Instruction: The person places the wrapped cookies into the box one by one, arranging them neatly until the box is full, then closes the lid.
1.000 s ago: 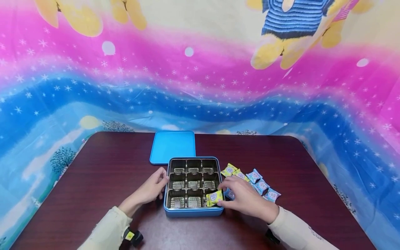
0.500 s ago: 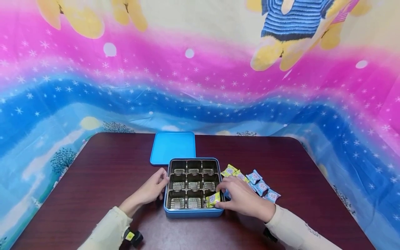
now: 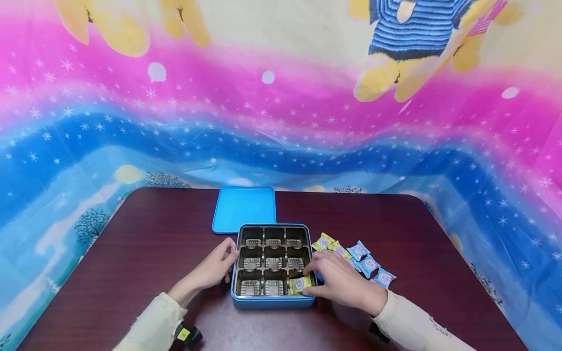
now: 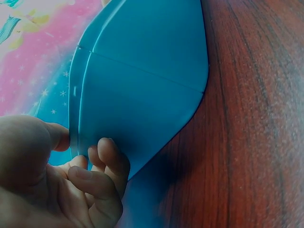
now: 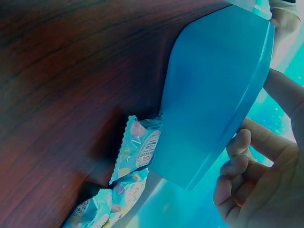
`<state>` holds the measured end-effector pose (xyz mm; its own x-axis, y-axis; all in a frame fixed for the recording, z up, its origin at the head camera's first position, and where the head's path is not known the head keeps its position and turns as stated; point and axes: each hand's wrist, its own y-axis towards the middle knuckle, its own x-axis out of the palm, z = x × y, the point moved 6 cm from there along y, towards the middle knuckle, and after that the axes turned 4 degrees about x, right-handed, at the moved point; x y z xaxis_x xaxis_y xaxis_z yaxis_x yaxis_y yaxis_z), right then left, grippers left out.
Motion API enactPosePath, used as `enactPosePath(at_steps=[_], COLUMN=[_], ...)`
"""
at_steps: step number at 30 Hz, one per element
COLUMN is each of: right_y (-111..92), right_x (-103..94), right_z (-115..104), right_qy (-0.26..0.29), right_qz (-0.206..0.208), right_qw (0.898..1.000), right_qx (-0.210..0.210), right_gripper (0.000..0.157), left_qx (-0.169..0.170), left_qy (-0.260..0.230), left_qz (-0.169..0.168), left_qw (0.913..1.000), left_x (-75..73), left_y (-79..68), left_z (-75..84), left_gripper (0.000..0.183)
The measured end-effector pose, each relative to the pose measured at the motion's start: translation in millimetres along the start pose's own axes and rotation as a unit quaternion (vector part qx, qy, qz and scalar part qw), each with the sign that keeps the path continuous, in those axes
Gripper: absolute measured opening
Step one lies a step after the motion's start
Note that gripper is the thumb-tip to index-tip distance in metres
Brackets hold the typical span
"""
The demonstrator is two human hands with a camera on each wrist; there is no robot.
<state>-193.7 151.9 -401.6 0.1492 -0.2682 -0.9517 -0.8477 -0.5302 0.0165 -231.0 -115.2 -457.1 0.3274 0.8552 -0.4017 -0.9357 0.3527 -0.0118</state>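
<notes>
A blue tin [image 3: 273, 303] with a dark compartmented insert stands before me in the head view. A yellow wrapped candy [image 3: 300, 284] sits in its front right compartment. My right hand [image 3: 340, 280] reaches over the right rim, thumb and forefinger at the candy's edges; the right wrist view hides their tips behind the tin wall [image 5: 213, 90]. My left hand [image 3: 215, 263] holds the tin's left side. In the left wrist view, the thumb is at the rim [image 4: 80, 95] and the other fingers [image 4: 114, 161] curl by the wall.
Right of the tin lie yellow wrapped candies [image 3: 324, 241] and several blue wrapped candies [image 3: 368, 264], partly behind my right hand. A blue lid [image 3: 244, 209] lies behind the tin on the dark wooden table [image 3: 175, 214]. A printed cloth [image 3: 263, 126] hangs beyond.
The yellow candy has gone from tilted at the compartment's right edge to lying lower inside it. My right hand moved slightly left with it. My left hand stays on the tin.
</notes>
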Motion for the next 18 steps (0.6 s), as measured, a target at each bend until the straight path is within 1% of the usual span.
enactPosePath(at_steps=[3,9,18], right_y=[-0.8,-2.5,-3.9], right_x=[1.1,3.7,2.7], right_z=[0.3,3.4,6.3], right_qy=[0.000,0.017,0.049], right_qz=[0.000,-0.009,0.009], right_qw=[1.000,1.000,0.999], right_qx=[-0.001,0.004,0.006], right_gripper=[0.028,0.029,0.026], left_qx=[0.001,-0.002,-0.002], left_qy=[-0.003,-0.002,-0.001], left_qz=[-0.001,-0.001,0.000], left_qw=[1.0000,1.0000,1.0000], left_x=[0.2,0.3,-1.2], left_y=[-1.2,-2.7,-1.4], left_z=[0.8,1.3,1.5], left_gripper=[0.014,0.015,0.014])
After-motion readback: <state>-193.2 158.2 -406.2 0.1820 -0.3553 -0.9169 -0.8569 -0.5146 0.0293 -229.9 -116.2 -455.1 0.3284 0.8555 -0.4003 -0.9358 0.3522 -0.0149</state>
